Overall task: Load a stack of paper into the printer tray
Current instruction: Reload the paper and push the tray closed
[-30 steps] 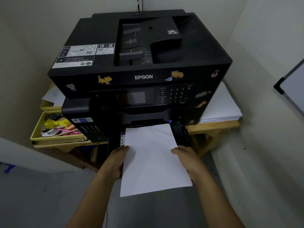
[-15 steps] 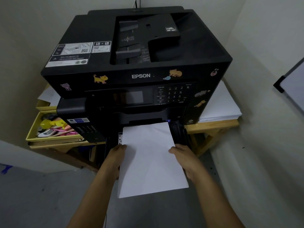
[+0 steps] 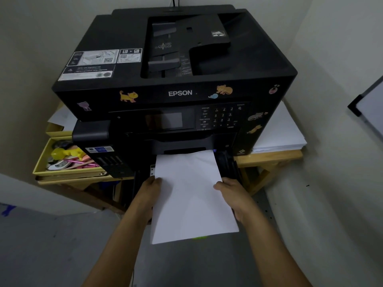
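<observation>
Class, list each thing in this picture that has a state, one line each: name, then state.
paper stack: far edge at the printer's front opening, most still outside
left hand: grips the stack's left edge
right hand: grips the stack's right edge
printer: screen dark
yellow drawer: open, holding small items

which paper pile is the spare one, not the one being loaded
Start at the big black Epson printer on the wooden table. Just past its right side, a flat stack of white sheets lies on the tabletop. Unlike the paper held by both hands at the printer's front, nobody touches it.
</observation>
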Motion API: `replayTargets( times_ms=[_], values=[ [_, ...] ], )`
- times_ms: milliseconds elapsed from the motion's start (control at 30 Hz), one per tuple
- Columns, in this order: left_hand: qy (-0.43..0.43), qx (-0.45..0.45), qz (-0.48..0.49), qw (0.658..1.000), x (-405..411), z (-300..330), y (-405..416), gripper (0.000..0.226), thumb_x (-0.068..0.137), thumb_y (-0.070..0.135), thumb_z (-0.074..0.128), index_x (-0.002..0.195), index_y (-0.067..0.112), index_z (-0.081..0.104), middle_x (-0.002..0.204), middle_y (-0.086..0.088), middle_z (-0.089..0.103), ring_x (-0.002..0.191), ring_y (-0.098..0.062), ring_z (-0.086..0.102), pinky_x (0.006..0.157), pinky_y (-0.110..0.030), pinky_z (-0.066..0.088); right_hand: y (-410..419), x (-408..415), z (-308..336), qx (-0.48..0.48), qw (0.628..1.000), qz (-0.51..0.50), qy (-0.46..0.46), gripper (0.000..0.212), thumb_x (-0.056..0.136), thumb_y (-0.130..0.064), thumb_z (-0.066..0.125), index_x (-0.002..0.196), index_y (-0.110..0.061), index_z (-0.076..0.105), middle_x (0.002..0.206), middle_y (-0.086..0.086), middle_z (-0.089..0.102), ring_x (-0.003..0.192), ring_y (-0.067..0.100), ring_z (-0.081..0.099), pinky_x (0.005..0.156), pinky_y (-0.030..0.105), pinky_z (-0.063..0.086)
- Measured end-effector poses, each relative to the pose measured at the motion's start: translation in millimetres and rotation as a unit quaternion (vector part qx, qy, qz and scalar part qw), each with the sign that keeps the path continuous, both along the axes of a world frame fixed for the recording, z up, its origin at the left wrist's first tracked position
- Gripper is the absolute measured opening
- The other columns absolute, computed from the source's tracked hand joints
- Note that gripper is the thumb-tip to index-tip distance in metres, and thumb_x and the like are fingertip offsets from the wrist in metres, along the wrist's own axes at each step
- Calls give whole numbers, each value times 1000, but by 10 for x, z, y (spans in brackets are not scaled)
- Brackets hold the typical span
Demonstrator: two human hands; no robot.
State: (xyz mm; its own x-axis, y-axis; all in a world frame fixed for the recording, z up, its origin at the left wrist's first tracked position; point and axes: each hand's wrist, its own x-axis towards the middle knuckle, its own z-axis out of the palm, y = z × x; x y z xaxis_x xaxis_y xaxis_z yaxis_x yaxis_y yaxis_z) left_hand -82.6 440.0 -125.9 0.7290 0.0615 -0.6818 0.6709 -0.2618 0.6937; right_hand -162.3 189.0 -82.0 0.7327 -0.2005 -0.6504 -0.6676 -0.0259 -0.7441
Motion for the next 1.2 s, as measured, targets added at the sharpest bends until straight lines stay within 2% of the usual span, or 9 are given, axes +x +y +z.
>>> replayTargets(
  times_ms=[133, 233, 367, 500, 667, 800, 900, 1033, 1200],
  values=[
    [-3, -12, -1, 1000, -3, 156, -84, 37, 106, 36, 45, 138, 21, 54, 135, -13, 64, 118, -37, 64, 109, -56, 50, -14, 27, -36, -7, 1000, -4, 6, 21, 104, -17, 57, 112, -23, 76, 109, 5, 80, 103, 29, 76, 99, 48, 60],
    [2, -3, 7, 1000, 42, 112, -102, 41, 109, 31, 44, 148, 18, 50, 134, -14, 63, 116, -35, 64, 108, -50, 51, -14, 51, -67, -1, 1000, -9, 9, 21, 104, -17, 58, 110, -23, 77, 109, 6, 81, 104, 30, 76, 101, 51, 60],
    [6, -2, 14, 1000, 123, 82, -95, 25, 111, 24, 43, 127, 12, 57, 111, -10, 66, 96, -26, 64, 84, -36, 52, -39, 158, -108, 9, 1000, -17, 10, 20, 104, -14, 58, 108, -16, 78, 109, 11, 80, 104, 34, 76, 102, 52, 59],
    [17, -1, 9, 1000, 239, -32, -92, 41, 108, 27, 46, 138, 5, 61, 123, -19, 68, 111, -38, 66, 95, -43, 52, -76, 292, -135, 9, 1000, -16, 13, 19, 106, -10, 57, 103, -14, 76, 106, 13, 78, 98, 34, 74, 94, 44, 58],
    [19, 19, -6, 1000, 288, -78, -147, 33, 108, 18, 43, 126, 0, 63, 101, -17, 66, 90, -33, 63, 83, -37, 49, -111, 382, -196, 6, 999, -20, 31, 17, 105, -10, 60, 99, -11, 75, 113, 20, 77, 95, 34, 73, 84, 38, 54],
    [19, 46, -20, 999, 297, -128, -127, 41, 108, 23, 42, 138, 0, 59, 116, -19, 67, 99, -34, 64, 83, -35, 47, -125, 350, -208, -11, 998, -11, 53, 16, 105, -14, 61, 101, -7, 76, 109, 18, 77, 97, 36, 74, 83, 38, 54],
    [25, 64, -38, 997, 255, -123, -91, 43, 108, 22, 41, 140, -2, 57, 124, -20, 65, 90, -27, 61, 72, -30, 44, -119, 267, -255, -12, 998, -26, 58, 19, 103, -15, 63, 107, -2, 76, 111, 22, 77, 107, 42, 74, 87, 42, 56],
    [2, 65, -46, 997, 229, -147, -58, 47, 109, 24, 38, 149, 2, 49, 144, -22, 57, 115, -34, 60, 93, -37, 46, -93, 264, -286, 1, 998, -28, 56, 16, 104, -15, 63, 106, -4, 75, 112, 21, 77, 108, 41, 74, 95, 47, 58],
    [-24, 76, -53, 995, 282, -52, -85, 45, 110, 25, 37, 150, 8, 49, 143, -21, 57, 118, -37, 60, 92, -37, 45, -67, 327, -313, 22, 999, -25, 40, 15, 106, -14, 63, 111, -6, 74, 115, 18, 78, 108, 36, 75, 97, 44, 58]
  ],
)
